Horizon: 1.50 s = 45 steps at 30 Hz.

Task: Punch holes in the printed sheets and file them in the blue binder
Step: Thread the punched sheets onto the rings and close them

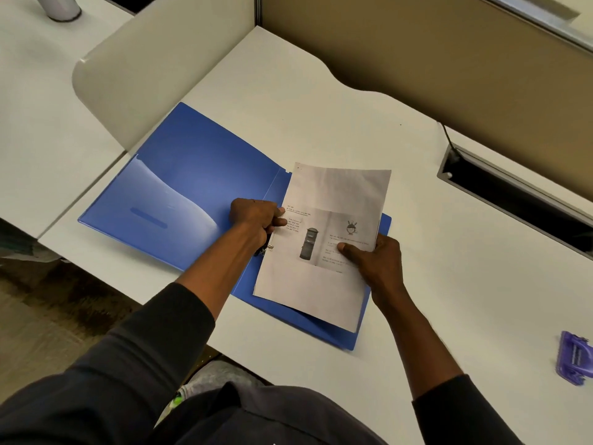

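Note:
The blue binder [192, 187] lies open on the white desk [321, 101], its left cover spread flat. The printed sheets [337, 194], white with grey pictures and text, lie over the binder's right half. My left hand [256, 216] grips the sheets' left edge at the binder's spine, just above the metal ring mechanism [268, 247], which is mostly hidden. My right hand [375, 261] pinches the sheets' right edge, thumb on top. A purple hole punch [574, 358] sits at the desk's far right, apart from both hands.
A beige chair back [144, 69] stands behind the binder at the left. A tan partition wall [417, 53] runs along the desk's far side. A grey cable slot [513, 200] is sunk into the desk at the right. The desk's front edge is near my body.

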Each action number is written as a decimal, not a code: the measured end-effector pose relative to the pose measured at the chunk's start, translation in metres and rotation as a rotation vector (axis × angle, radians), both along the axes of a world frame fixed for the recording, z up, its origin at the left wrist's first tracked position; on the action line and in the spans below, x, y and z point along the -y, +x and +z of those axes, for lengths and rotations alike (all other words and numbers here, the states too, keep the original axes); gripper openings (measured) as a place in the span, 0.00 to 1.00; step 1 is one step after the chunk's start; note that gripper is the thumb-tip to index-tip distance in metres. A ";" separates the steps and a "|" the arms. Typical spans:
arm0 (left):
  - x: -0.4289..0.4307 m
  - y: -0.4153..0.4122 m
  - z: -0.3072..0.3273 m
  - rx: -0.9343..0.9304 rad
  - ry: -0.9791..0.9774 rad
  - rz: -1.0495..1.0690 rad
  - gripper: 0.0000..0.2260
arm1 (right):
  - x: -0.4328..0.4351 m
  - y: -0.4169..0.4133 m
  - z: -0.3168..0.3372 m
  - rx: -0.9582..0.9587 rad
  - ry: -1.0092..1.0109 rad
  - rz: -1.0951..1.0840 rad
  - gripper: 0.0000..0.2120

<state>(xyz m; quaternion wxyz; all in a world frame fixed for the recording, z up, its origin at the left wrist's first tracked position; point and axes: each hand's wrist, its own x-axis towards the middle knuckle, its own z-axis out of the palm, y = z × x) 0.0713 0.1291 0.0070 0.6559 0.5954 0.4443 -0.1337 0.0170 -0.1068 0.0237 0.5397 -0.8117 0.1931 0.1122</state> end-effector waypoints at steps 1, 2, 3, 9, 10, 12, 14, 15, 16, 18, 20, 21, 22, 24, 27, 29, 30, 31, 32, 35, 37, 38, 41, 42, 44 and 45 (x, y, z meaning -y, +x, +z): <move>0.000 0.000 -0.001 -0.005 -0.022 0.015 0.04 | 0.000 -0.001 0.000 0.002 0.000 -0.003 0.22; 0.001 0.000 0.000 -0.011 -0.043 0.029 0.04 | 0.000 -0.002 0.000 0.005 -0.002 -0.005 0.23; 0.001 0.000 0.000 -0.023 -0.061 0.040 0.05 | 0.001 -0.003 -0.001 0.009 -0.005 -0.004 0.23; 0.008 0.008 0.004 -0.090 -0.080 0.069 0.04 | 0.003 -0.007 -0.008 0.017 -0.032 -0.011 0.23; 0.009 0.009 0.005 -0.093 -0.064 0.061 0.04 | 0.003 -0.008 -0.009 0.014 -0.032 -0.012 0.24; 0.011 0.012 0.006 -0.083 -0.030 0.031 0.02 | 0.002 -0.008 -0.011 0.013 -0.029 -0.015 0.23; 0.013 0.013 0.007 -0.073 0.014 -0.019 0.05 | 0.002 -0.009 -0.013 0.016 -0.028 -0.017 0.23; 0.014 0.014 0.006 -0.070 0.044 -0.043 0.07 | 0.002 -0.009 -0.014 0.015 -0.033 -0.017 0.22; 0.014 0.013 0.006 -0.064 0.079 -0.062 0.09 | 0.001 -0.010 -0.016 0.014 -0.039 -0.017 0.22; 0.015 0.012 0.005 -0.054 0.173 -0.110 0.10 | 0.002 -0.012 -0.020 0.018 -0.057 -0.020 0.21; 0.016 0.010 0.006 -0.040 0.314 -0.194 0.10 | 0.003 -0.015 -0.025 0.023 -0.068 -0.028 0.21; 0.015 0.009 0.006 -0.037 0.405 -0.244 0.10 | 0.003 -0.016 -0.027 0.021 -0.066 -0.029 0.21; 0.015 0.008 0.006 -0.035 0.504 -0.297 0.11 | 0.004 -0.017 -0.030 0.018 -0.063 -0.030 0.22; 0.013 0.008 0.003 -0.025 0.686 -0.407 0.12 | 0.004 -0.019 -0.034 0.018 -0.060 -0.024 0.22; 0.010 -0.001 0.001 0.055 0.842 -0.545 0.12 | 0.005 -0.022 -0.039 0.029 -0.081 -0.028 0.24; 0.011 -0.011 0.002 0.111 0.917 -0.621 0.13 | 0.006 -0.023 -0.042 0.030 -0.117 -0.022 0.25; 0.012 -0.016 0.001 0.127 0.950 -0.652 0.12 | 0.007 -0.022 -0.044 0.025 -0.139 -0.020 0.25; 0.012 -0.022 -0.001 0.142 0.982 -0.684 0.12 | 0.007 -0.023 -0.045 0.013 -0.164 -0.022 0.26; 0.013 -0.027 -0.004 0.161 1.018 -0.718 0.11 | 0.008 -0.023 -0.045 -0.005 -0.200 -0.030 0.28; 0.014 -0.043 -0.016 0.217 1.091 -0.781 0.11 | 0.006 -0.030 -0.035 0.001 -0.517 -0.077 0.32; 0.015 -0.051 -0.023 0.261 1.106 -0.780 0.12 | 0.005 -0.032 -0.028 0.167 -0.747 -0.020 0.35; 0.015 -0.054 -0.025 0.284 1.111 -0.784 0.12 | 0.003 -0.031 -0.026 0.276 -0.785 0.036 0.34; 0.015 -0.059 -0.030 0.337 1.087 -0.783 0.15 | -0.010 -0.017 -0.023 0.427 -0.732 0.278 0.24; 0.015 -0.061 -0.030 0.347 1.087 -0.780 0.15 | -0.017 -0.012 -0.025 0.429 -0.709 0.360 0.23; 0.014 -0.064 -0.029 0.377 1.093 -0.772 0.14 | -0.032 0.001 -0.026 0.408 -0.652 0.495 0.22; 0.013 -0.066 -0.028 0.402 1.098 -0.752 0.13 | -0.039 0.007 -0.027 0.386 -0.614 0.536 0.22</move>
